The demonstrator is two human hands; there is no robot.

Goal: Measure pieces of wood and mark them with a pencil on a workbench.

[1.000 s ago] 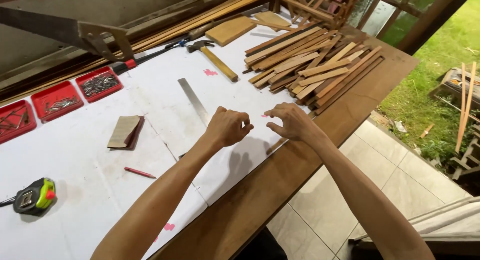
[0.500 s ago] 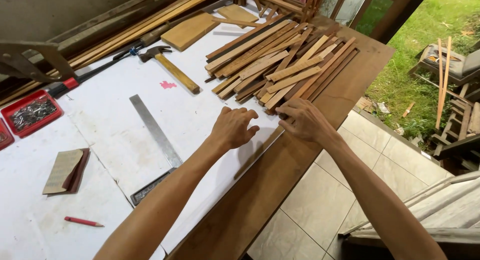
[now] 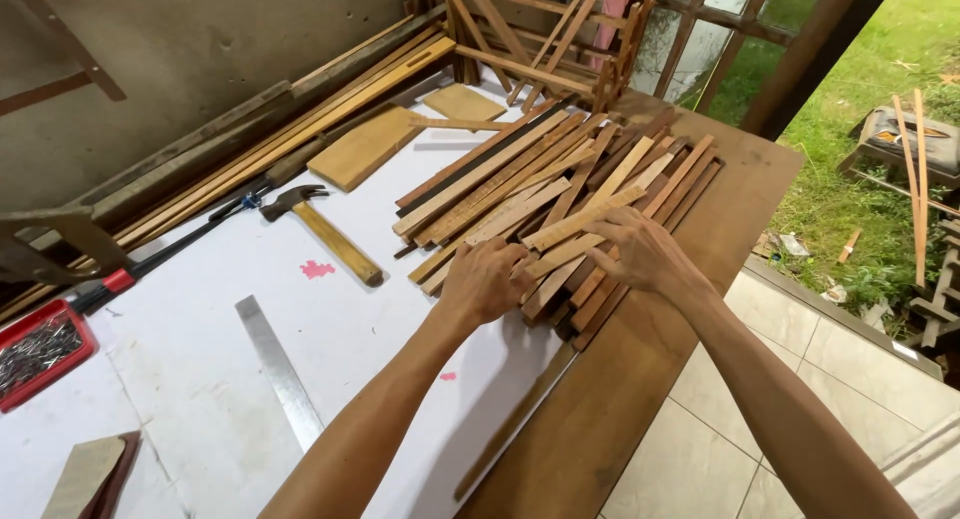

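On the white-covered bench (image 3: 200,399), a heap of wooden slats (image 3: 540,194) is spread across the far right part, partly over the bare brown board (image 3: 640,379) at the bench's edge. The left hand (image 3: 487,279) is laid on the near end of the heap, its fingers curled down and pressed together onto the slat ends; whether a slat is pinched cannot be told. The right hand (image 3: 640,251) is set just beside it on the heap, fingers spread and bent over a pale slat (image 3: 585,219) that lies slanted across the others. Both hands are touching the slats and are close together, not touching each other.

Left of the heap a hammer (image 3: 325,229) is seen lying with its wooden handle pointed toward the near side. A steel ruler (image 3: 280,369) lies nearer, slanted. A red tray (image 3: 40,349) of nails is placed at the left edge. Long timber strips (image 3: 290,129) are stacked along the wall, and a flat board (image 3: 365,147) is laid beside them.
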